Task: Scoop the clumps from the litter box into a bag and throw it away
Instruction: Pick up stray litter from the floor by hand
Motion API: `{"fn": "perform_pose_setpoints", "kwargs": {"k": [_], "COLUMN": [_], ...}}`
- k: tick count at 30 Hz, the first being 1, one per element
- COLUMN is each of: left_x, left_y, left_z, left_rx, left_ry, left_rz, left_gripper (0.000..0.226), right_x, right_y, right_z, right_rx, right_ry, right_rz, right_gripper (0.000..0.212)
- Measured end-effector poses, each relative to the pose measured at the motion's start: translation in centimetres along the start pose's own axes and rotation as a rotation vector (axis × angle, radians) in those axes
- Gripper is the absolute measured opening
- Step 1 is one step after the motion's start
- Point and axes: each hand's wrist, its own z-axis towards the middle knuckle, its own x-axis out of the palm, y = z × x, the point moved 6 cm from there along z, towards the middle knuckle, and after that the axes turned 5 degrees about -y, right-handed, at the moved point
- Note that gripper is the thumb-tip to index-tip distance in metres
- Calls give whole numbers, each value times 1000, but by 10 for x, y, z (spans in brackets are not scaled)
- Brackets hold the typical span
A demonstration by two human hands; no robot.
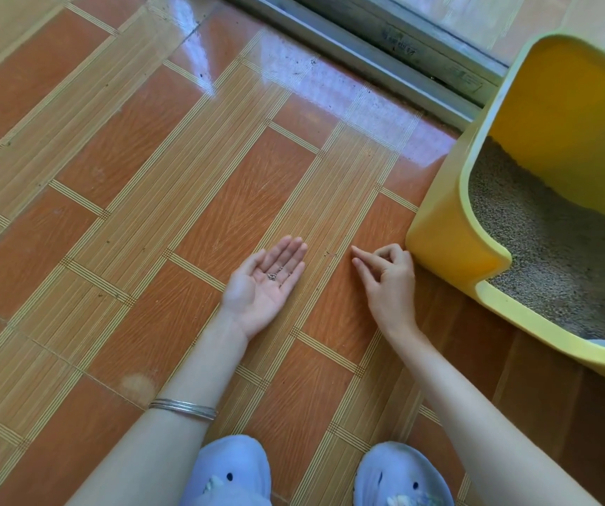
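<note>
A yellow litter box with a high back wall stands on the floor at the right, filled with grey litter. My left hand lies palm up just above the tiles, fingers together, with a few grey litter grains resting on the palm. My right hand is beside the box's left corner, index and middle fingers stretched toward a few stray grains on the floor, the other fingers curled. No bag or scoop is in view.
The floor is glossy orange and tan tile. A metal sliding-door track runs along the top behind the box. My two feet in pale blue slippers are at the bottom. A silver bangle circles my left forearm.
</note>
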Motion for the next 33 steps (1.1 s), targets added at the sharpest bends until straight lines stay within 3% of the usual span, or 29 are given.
{"fn": "perform_pose_setpoints", "kwargs": {"k": [14, 20, 28, 33], "left_x": [2, 2, 0, 0], "left_y": [2, 2, 2, 3], "left_z": [3, 3, 3, 3], "left_rx": [-20, -22, -25, -27], "left_ry": [30, 33, 35, 27], "left_rz": [36, 45, 55, 67], "left_gripper": [41, 39, 38, 37], "right_x": [21, 23, 25, 21], "right_y": [15, 14, 14, 9], "right_z": [-12, -1, -7, -19], "right_rx": [-361, -329, -482, -445], "right_ry": [101, 130, 235, 203], "right_rz": [-260, -266, -267, -177], "right_gripper": [32, 38, 30, 29]}}
